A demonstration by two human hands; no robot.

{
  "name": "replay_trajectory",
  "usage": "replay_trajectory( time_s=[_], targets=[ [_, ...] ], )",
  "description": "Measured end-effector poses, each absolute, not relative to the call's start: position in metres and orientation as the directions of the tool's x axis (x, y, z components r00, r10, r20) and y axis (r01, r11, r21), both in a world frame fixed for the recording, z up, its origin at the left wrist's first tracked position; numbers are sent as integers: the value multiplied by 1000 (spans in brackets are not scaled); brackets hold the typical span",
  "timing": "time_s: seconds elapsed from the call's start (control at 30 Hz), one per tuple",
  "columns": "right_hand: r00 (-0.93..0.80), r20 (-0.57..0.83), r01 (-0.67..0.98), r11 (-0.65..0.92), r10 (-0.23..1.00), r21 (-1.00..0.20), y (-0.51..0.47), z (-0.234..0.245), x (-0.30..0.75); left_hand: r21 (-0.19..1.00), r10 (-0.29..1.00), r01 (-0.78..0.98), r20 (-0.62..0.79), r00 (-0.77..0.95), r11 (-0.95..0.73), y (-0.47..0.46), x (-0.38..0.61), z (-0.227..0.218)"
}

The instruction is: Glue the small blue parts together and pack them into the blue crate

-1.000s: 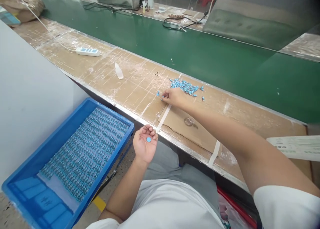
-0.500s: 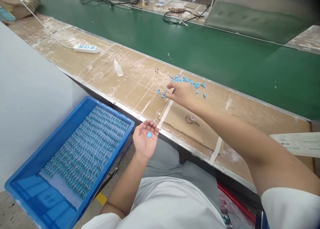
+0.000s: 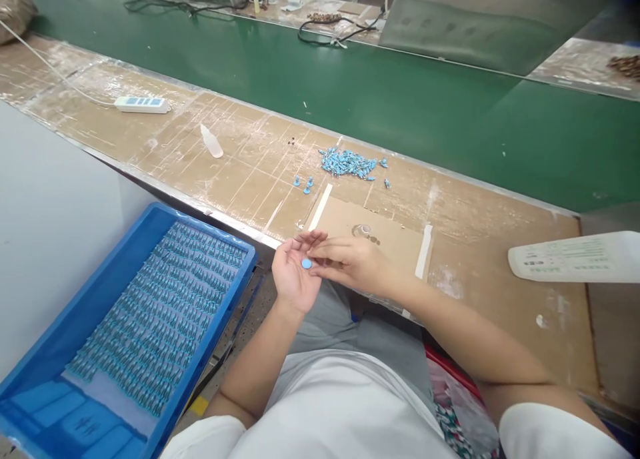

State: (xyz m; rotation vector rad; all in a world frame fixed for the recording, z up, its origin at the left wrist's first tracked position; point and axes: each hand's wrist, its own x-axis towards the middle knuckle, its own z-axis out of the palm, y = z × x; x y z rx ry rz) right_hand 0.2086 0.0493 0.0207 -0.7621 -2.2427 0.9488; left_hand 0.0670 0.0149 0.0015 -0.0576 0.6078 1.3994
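A deep blue rectangular plastic bin [image 3: 93, 299] holds tight slanting rows of small blue pieces with thin dark stems [image 3: 165, 312], laid on a pale sheet [image 3: 110, 393]; dark marks at its near end cannot be read. Beside it, the left hand [image 3: 296, 284] is palm up and cupped, fingers loosely curled and unclenched, with a small flat round light-blue disc [image 3: 307, 263] resting in the palm. The right hand [image 3: 365, 265] brings its thumb and extended fingers right to the disc; whether they grip anything cannot be told.

On the glossy, scuffed brown tabletop [image 3: 480, 232] lie a loose heap of blue stemmed pieces [image 3: 349, 163] and, near it, three blue pieces standing on round bases [image 3: 307, 185]. A translucent white plastic bottle with a tapered tip [image 3: 212, 143] lies farther left. A small round clear dish [image 3: 364, 230] sits on a flat brown cardboard sheet [image 3: 345, 212], beside dark spots. At right, a long white round-ended object [image 3: 575, 257] bears green print, too blurred to read.
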Motion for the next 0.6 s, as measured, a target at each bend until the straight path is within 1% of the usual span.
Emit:
replay_trajectory(
  time_s=[0.1,0.23,0.33,0.4,0.47,0.5,0.57,0.6],
  targets=[
    [-680,322,267,631,659,-729,44,10,215,336,906,-918,-421,54,211,15,77,3],
    [-660,396,303,708,639,-638,41,2,224,402,915,-887,-400,52,226,13,89,2],
    [-617,394,374,694,682,-616,38,-1,226,430,914,-867,-400,67,252,10,96,2],
    [-572,385,394,655,724,-645,35,0,226,422,916,-867,-390,92,266,8,98,4],
    [-484,347,378,549,803,-745,32,4,226,412,923,-867,-364,124,279,5,98,7],
    [-419,290,348,447,861,-824,30,7,225,417,929,-865,-347,130,278,3,98,8],
    [-286,80,230,149,955,-962,26,14,224,460,943,-849,-311,118,258,0,99,8],
    [-239,-43,143,-9,970,-990,25,17,224,490,951,-837,-290,107,244,-1,99,7]
  ],
)
